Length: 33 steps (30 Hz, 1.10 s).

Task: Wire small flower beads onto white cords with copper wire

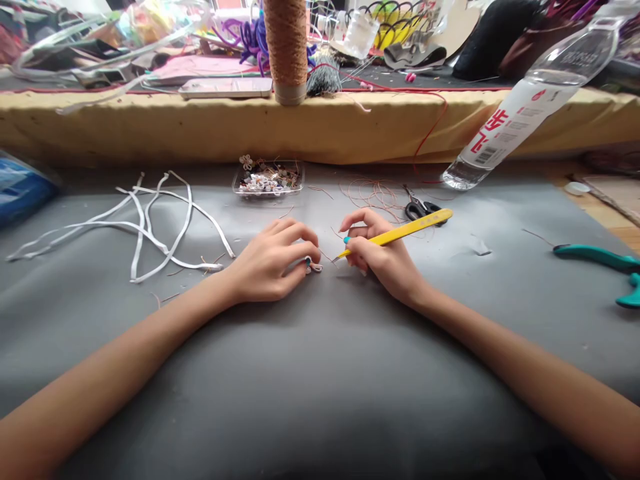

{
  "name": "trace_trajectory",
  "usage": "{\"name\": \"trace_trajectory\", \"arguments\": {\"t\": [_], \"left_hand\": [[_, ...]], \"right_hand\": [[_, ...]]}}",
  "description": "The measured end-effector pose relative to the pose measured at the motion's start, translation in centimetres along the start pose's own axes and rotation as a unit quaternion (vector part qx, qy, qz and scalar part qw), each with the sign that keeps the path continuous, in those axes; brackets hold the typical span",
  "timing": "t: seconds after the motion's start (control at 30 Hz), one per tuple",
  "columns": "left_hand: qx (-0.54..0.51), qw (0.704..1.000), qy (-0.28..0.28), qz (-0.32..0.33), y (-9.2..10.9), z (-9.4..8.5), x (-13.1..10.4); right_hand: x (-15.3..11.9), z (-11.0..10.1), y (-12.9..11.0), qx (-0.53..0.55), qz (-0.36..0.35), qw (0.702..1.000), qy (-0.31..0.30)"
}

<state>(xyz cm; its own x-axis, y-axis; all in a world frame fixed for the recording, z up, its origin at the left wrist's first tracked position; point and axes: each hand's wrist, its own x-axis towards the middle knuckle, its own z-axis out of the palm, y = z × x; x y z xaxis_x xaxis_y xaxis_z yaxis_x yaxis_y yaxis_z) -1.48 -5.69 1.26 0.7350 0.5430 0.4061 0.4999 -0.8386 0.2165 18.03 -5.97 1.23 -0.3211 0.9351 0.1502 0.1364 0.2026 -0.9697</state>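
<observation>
My left hand (280, 260) pinches a small looped piece of pale cord (315, 266) between thumb and fingers, low over the grey mat (310, 373). A thin strand runs from it toward my right hand (383, 257). In that hand lie yellow tweezers (413, 227), held across the thumb and fingers with the fine tip pointing left, close to the strand. Whether the tip grips the strand is too small to tell. Behind my hands, a clear plastic tray (269, 193) holds several small knotted pieces. Loose thin brown cord (373, 193) lies coiled beyond my right hand.
White flat cords (173, 250) sprawl at left. Black-handled scissors (419, 208) lie behind the tweezers, and teal pliers (595, 257) at the right edge. A water bottle (520, 120) leans against the raised ledge (175, 127). On that ledge stands a brown thread spool (287, 53) among clutter.
</observation>
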Motion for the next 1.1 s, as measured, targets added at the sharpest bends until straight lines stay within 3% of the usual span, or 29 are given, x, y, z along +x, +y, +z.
{"name": "trace_trajectory", "arguments": {"t": [0.1, 0.33, 0.9, 1.1], "left_hand": [[0.034, 0.999, 0.019, 0.005, 0.0, -0.7, 0.1], [0.035, 0.996, -0.080, 0.034, -0.6, -0.2, 0.2], [-0.012, 0.996, -0.069, 0.062, -1.3, -0.2, 0.2], [0.004, 0.996, -0.069, 0.062, -1.1, -0.4, 0.1]], "right_hand": [[0.0, -0.1, -0.1, -0.023, 0.004, 1.000, -0.003], [-0.2, 0.2, 0.2, -0.068, -0.015, 0.995, -0.067], [0.0, 0.1, 0.3, -0.075, 0.002, 0.987, -0.140], [-0.4, 0.8, -0.1, -0.138, -0.030, 0.984, -0.108]]}}
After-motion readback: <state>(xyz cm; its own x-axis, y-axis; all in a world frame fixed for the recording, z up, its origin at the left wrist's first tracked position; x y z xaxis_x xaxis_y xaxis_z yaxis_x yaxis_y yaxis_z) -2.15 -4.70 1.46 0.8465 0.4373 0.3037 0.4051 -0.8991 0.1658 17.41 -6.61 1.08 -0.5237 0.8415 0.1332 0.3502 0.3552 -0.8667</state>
